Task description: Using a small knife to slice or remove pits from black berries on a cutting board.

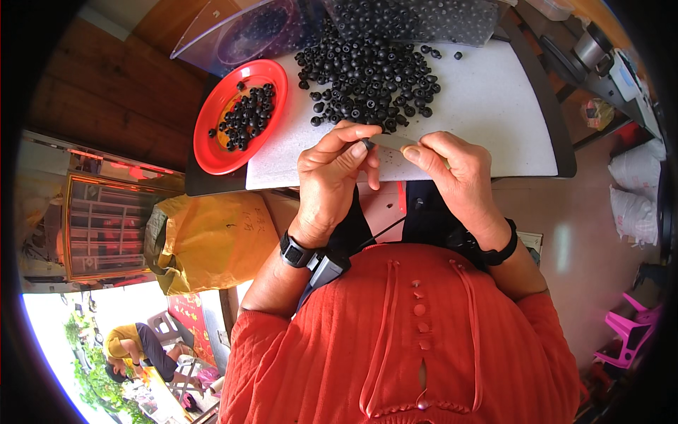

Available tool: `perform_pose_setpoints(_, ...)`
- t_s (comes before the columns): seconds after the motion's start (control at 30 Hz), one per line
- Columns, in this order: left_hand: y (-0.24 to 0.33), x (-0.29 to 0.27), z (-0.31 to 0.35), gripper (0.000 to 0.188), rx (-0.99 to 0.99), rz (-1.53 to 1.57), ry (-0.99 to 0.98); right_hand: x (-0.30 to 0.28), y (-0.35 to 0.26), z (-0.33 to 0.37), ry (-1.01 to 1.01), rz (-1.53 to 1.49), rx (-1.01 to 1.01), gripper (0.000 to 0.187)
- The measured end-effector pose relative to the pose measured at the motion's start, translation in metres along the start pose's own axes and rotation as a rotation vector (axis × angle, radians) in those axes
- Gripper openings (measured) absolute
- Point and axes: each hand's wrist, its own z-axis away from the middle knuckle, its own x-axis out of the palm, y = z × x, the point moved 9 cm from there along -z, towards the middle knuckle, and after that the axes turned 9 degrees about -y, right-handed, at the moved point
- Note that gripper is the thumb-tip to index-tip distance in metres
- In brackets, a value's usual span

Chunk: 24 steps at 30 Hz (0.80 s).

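Note:
My left hand (326, 169) pinches a small round black part (368, 143) between thumb and fingers, just over the near edge of the white tabletop (494, 99). Closed around the handle of a small knife (390, 141), my right hand (460, 169) points its flat blade left, at the black part. Whether the blade touches it, I cannot tell. Beyond both hands spreads a heap of similar black parts (374, 78), some showing a hole. To the left, a red plate (204, 145) carries several more of them.
Clear plastic bins (417, 25) stand behind the heap, one holding more black parts. A yellow bag (219, 240) is below the table's left side. White sacks (635, 191) and a pink stool (628, 328) are at the right. Another person (152, 346) sits at lower left.

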Motion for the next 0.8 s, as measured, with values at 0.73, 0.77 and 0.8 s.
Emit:
perform_pose_setpoints(0.73, 0.163, -0.090, -0.009, 0.023, 0.255, -1.385, 0.279, 0.001, 0.003, 0.005, -0.044, -0.199, -0.001, 0.020)
perform_pose_setpoints(0.77, 0.162, -0.087, -0.007, 0.023, 0.353, -1.643, 0.238, 0.002, 0.003, 0.004, -0.024, -0.209, -0.031, 0.021)
perform_pose_setpoints(0.8, 0.158, -0.081, -0.005, 0.023, 0.354, -1.652, 0.236, 0.001, 0.003, 0.004, -0.005, -0.213, -0.055, 0.021)
